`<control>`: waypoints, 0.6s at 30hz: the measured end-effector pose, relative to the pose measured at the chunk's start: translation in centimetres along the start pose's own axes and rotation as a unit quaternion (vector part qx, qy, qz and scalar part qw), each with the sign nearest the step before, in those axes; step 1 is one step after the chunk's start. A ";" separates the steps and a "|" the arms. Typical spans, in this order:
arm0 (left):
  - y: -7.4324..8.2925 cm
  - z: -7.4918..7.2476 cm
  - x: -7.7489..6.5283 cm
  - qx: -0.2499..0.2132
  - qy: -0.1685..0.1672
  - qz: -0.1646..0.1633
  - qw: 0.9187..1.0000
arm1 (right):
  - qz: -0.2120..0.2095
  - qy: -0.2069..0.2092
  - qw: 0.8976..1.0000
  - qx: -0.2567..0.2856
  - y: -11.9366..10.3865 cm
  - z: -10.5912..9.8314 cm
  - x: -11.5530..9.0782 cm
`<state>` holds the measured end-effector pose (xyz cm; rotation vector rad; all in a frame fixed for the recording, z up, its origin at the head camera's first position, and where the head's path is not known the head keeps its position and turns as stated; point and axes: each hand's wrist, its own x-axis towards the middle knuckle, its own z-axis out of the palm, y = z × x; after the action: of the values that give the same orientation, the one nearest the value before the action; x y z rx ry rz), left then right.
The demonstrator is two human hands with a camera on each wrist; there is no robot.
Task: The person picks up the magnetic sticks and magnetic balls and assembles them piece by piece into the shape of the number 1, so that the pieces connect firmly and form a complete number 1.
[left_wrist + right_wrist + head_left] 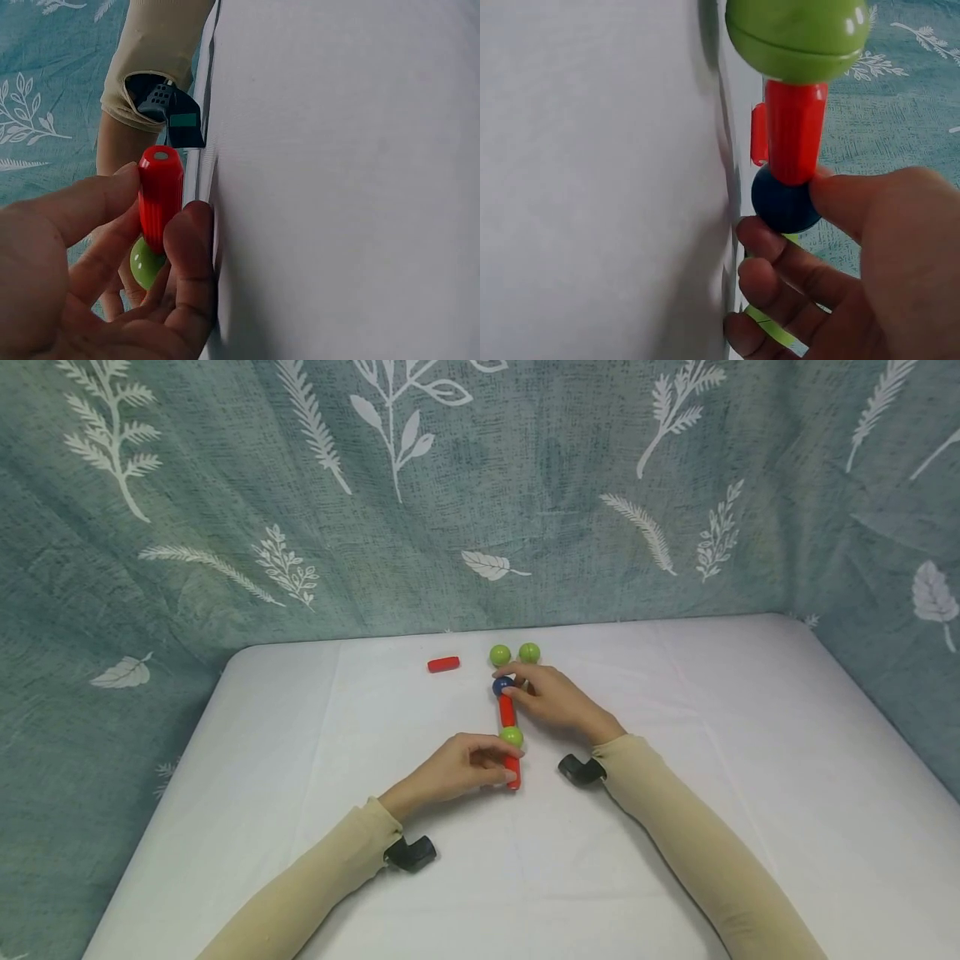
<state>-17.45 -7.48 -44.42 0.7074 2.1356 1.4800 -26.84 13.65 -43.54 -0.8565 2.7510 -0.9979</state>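
A row of joined pieces lies front to back on the table: a blue ball, a red rod, a green ball and a nearer red rod. My left hand pinches the nearer rod between thumb and fingers. In the left wrist view that rod shows a small grey disc in its end, with the green ball behind it. At the far end, my right hand grips the blue ball. The right wrist view has thumb and fingertips on the blue ball.
Behind the row, two loose green balls, one on the left and one on the right, lie near the table's back edge. A separate red rod is left of them. White cloth covers the table; a patterned green curtain hangs behind.
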 end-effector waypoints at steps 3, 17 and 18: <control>0.0 0.1 0.1 0.013 0.000 0.002 1.000 | 0.005 -0.004 1.000 -0.002 0.0 0.1 0.1; 0.0 0.1 0.1 0.030 -0.001 0.001 1.000 | 0.013 -0.005 1.000 -0.017 -0.1 0.2 0.2; 0.0 0.1 0.1 0.031 -0.001 0.001 1.000 | 0.014 -0.005 1.000 -0.017 -0.2 0.3 0.2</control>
<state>-17.46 -7.32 -44.47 0.7324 2.1889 1.4190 -26.91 13.28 -43.62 -0.8245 2.7712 -0.9414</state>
